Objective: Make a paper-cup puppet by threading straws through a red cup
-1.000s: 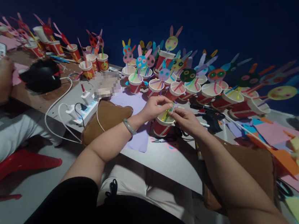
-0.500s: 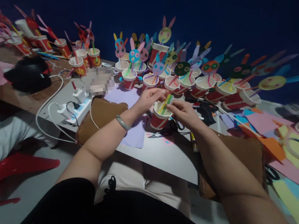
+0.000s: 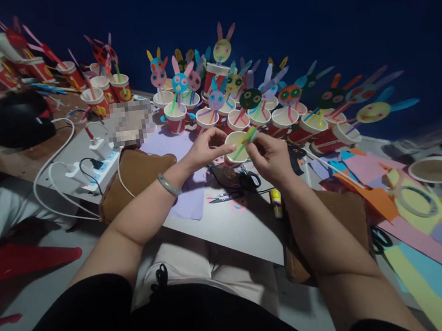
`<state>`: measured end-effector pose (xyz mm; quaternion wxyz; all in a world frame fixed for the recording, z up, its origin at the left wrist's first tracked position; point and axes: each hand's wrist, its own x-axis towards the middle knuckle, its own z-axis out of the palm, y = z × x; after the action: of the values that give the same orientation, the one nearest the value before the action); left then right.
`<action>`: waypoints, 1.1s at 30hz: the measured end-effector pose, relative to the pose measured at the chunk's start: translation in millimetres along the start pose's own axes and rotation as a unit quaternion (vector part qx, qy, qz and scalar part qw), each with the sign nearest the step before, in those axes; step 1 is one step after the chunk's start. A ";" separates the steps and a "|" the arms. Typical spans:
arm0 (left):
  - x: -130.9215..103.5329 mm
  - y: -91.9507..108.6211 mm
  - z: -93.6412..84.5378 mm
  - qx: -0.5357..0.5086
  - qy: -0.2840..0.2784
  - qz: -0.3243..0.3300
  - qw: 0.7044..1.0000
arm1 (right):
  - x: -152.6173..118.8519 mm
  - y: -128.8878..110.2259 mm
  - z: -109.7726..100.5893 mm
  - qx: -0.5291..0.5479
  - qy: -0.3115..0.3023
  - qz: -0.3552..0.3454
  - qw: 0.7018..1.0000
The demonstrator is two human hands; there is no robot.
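A white-lined paper cup [image 3: 233,158] stands in front of me with its open mouth facing up. Thin green and yellow straws [image 3: 248,136] slant over its rim, pinched between the fingers of my right hand [image 3: 271,155] at the cup's right side. My left hand [image 3: 205,150] is at the left of the cup, thumb and fingers apart, with the thumb tip over the rim; whether it touches the cup I cannot tell. Below the cup lie black-handled scissors [image 3: 249,180] and a pointed blade [image 3: 225,198]. A yellow glue stick [image 3: 276,201] is near my right wrist.
Several red cups with paper rabbit heads [image 3: 251,99] line the back. A power strip [image 3: 103,172] with white cables is at left, beside a brown pad [image 3: 138,178]. Coloured paper [image 3: 433,284] and a tape roll [image 3: 416,200] lie at right. Purple paper [image 3: 187,204] lies under my left arm.
My left hand has let go of the straws and spread its fingers. My right hand still holds them, turned more over the cup. The whole view has shifted to the right.
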<state>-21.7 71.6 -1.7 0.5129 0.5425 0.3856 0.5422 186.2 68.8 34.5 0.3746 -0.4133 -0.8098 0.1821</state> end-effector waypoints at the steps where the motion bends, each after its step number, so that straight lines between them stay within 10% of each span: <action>1: -0.4 -2.2 0.5 0.009 0.002 -0.001 1.000 | -0.7 0.1 0.9 -0.035 0.005 -0.017 0.999; 15: -14.0 -5.4 10.4 0.188 0.105 0.091 0.972 | -8.3 3.1 10.3 -0.220 0.016 -0.055 0.974; 27: -15.9 -8.8 16.8 0.120 0.040 0.067 0.990 | -8.2 8.9 9.4 -0.247 0.013 -0.061 0.967; 33: -10.1 -8.1 7.9 0.002 -0.082 0.043 0.996 | -1.7 9.2 2.8 -0.123 0.004 -0.002 0.992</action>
<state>-14.0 62.0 -10.6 0.5181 0.6018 0.3200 0.5168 189.6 73.0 26.4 0.3249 -0.4553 -0.8252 0.0791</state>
